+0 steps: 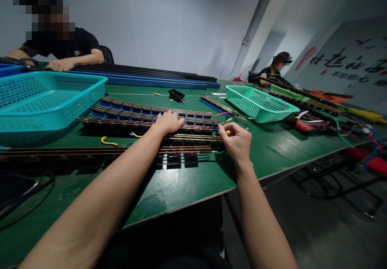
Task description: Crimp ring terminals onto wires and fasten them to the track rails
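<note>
**Bench entry: two hands on a copper-railed strip**

Nearest: two bare forearms reaching out over the near edge of the green table (187, 184).

- Left hand (168, 122): palm down, fingers flat and slightly spread, pressing on the black strip (193, 138). It grips nothing.
- Right hand (237, 142): fingers curled narrow, thumb and forefinger pinched on a yellow piece (227, 132) at the strip's right end. What the piece joins to is too small to tell.
- Black strip: lies across the table in front of the person, copper rails uppermost.
- Blue strips (136, 110): several, just beyond the left hand.
- Yellow hook (107, 141): loose on the table, left of the left forearm.
- Blue basket (45, 100): far left. Green basket (256, 104): right, beyond the right hand.
- Red tool (302, 126) and a tangle of wires: right of the green basket.
- Two co-workers: one seated at far left (60, 43), one at far right (276, 69).

Judgement: the step in hand looks like fitting the yellow piece at the strip's end while the left hand steadies the strip. The next move calls for firm downward pressure from the left hand and a fine, aligned pinch from the right.
</note>
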The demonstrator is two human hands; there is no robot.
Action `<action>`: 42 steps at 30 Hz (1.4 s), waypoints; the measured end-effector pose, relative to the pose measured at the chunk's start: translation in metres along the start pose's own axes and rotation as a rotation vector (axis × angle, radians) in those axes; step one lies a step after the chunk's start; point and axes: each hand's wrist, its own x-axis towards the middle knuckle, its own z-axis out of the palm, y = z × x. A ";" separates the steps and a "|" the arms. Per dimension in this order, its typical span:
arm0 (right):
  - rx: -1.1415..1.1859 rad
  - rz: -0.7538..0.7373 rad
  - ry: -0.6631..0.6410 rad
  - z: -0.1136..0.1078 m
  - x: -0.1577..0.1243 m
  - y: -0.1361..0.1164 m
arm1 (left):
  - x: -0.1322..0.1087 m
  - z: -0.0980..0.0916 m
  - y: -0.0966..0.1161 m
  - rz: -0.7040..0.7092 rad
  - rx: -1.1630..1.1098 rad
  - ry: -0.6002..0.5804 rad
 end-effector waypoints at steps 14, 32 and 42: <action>0.198 0.173 0.439 -0.002 0.005 0.003 | 0.000 -0.001 -0.001 -0.003 -0.001 -0.013; 0.505 0.201 0.462 -0.005 -0.046 -0.015 | -0.002 -0.005 0.001 -0.007 -0.007 -0.032; 0.659 0.260 0.467 -0.012 -0.056 -0.022 | -0.003 -0.004 0.000 0.003 -0.013 -0.013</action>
